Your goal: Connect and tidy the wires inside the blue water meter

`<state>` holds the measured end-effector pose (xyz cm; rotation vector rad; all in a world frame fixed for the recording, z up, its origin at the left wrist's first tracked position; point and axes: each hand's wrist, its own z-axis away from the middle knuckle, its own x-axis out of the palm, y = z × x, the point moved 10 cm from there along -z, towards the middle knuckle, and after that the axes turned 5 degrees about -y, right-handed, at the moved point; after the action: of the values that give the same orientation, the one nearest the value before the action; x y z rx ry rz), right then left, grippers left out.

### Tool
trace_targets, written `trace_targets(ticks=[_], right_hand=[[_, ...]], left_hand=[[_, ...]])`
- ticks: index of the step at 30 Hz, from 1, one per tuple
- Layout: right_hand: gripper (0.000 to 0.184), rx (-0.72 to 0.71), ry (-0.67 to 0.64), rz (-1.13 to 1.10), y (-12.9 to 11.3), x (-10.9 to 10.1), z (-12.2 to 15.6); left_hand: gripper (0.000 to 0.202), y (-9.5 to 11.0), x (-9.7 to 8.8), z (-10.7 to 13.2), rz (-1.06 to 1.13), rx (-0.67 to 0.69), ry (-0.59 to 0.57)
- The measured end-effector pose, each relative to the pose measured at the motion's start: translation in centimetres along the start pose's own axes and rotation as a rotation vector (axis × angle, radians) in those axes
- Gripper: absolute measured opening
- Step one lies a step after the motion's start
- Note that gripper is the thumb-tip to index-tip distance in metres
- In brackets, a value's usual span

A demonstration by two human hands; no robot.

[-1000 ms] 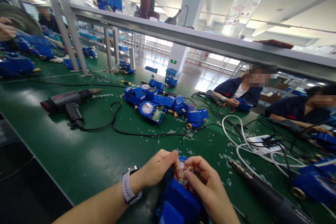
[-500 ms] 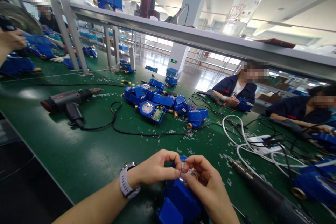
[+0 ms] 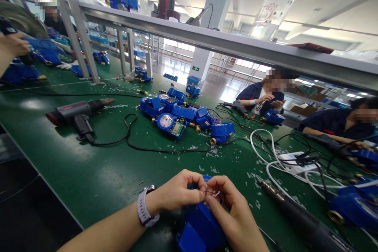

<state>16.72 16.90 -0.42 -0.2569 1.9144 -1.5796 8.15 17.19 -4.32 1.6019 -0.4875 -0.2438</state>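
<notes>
Low in the middle, both my hands work over a blue water meter (image 3: pixel 201 224) that rests on the green bench (image 3: pixel 97 177). My left hand (image 3: pixel 177 191), with a pale watch on its wrist, pinches thin wires (image 3: pixel 211 193) that rise from the meter's top. My right hand (image 3: pixel 232 212) pinches the same wires from the other side, fingertips almost touching the left's. Both hands are closed on the wires. The meter's top is mostly hidden behind my fingers.
A heat gun (image 3: pixel 78 112) with a black cord lies at the left. Several blue meters (image 3: pixel 183 116) cluster mid-bench. A second heat gun (image 3: pixel 301 216) and white cables (image 3: pixel 274 157) lie at the right. Two seated people (image 3: pixel 265 96) work across the bench; another person's hand (image 3: pixel 12 45) shows far left.
My fingertips have shifted slightly on the wires and drawn closer together. The person across the bench has raised their hands from the meter in front of them.
</notes>
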Motion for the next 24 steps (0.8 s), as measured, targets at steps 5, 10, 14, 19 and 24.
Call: trace_targets(ticks=[5, 10, 14, 19, 24], right_hand=[[0.008, -0.040, -0.093, 0.156, -0.5, 0.1, 0.1], [0.009, -0.044, -0.085, 0.158, -0.7, -0.3, 0.0], [0.011, -0.022, -0.058, 0.079, -0.2, -0.5, -0.1], [0.018, -0.001, -0.069, -0.073, 0.6, -0.5, 0.0], [0.020, -0.054, -0.017, -0.147, 0.2, -1.4, 0.0]], left_hand=[[0.036, -0.3, 0.1, 0.0, 0.027, -0.013, -0.018], [0.038, -0.6, -0.1, 0.0, 0.045, -0.022, -0.013], [0.035, 0.3, 0.4, 0.0, 0.007, 0.010, -0.040], [0.023, 1.9, 1.2, 0.2, -0.096, 0.101, -0.083], [0.021, 0.8, 0.8, 0.2, 0.014, 0.048, -0.056]])
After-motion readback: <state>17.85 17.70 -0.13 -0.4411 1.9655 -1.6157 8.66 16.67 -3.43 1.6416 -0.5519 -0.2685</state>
